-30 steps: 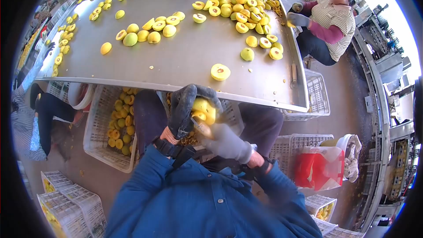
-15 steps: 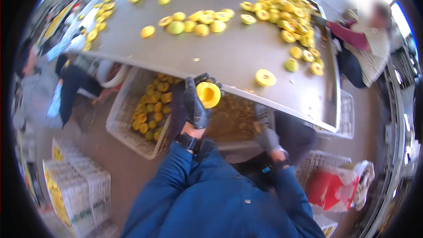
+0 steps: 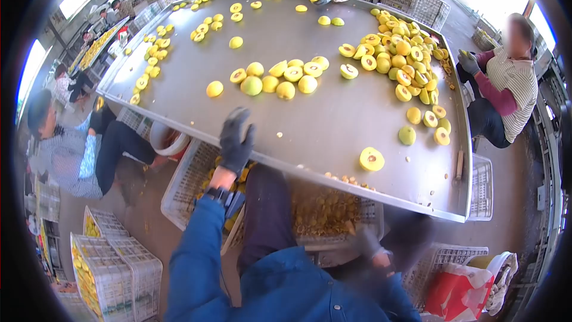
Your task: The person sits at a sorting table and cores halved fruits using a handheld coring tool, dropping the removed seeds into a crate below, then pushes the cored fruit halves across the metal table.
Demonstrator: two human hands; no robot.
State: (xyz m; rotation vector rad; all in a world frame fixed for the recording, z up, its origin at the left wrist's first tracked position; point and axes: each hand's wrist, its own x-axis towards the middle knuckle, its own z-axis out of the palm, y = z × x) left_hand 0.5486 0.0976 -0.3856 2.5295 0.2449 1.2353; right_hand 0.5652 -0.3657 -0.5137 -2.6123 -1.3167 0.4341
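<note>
My left hand (image 3: 236, 142), in a dark glove, is raised at the near edge of the metal table (image 3: 262, 125). Its fingers are apart and nothing is in them. My right hand (image 3: 366, 243), in a grey glove, is low, below the table edge and blurred. It is closed around what looks like a small tool with a tan wooden end (image 3: 350, 227). Nearest on the tabletop lies a halved yellow peach (image 3: 372, 159), cut face up with its brown pit area showing. A group of peach halves (image 3: 285, 90) lies farther back.
A large pile of peach halves (image 3: 402, 53) covers the table's right side. Beneath the table stand a crate of peaches (image 3: 179, 194) and a crate of pits and scraps (image 3: 325, 211). A wooden-handled tool (image 3: 459, 165) lies by the right rim. Co-workers sit around the table.
My left hand has let go of the hollowed peach half and moved left, its fingers now spread. The view has tilted up, showing more of the far side. My right hand stays low.
</note>
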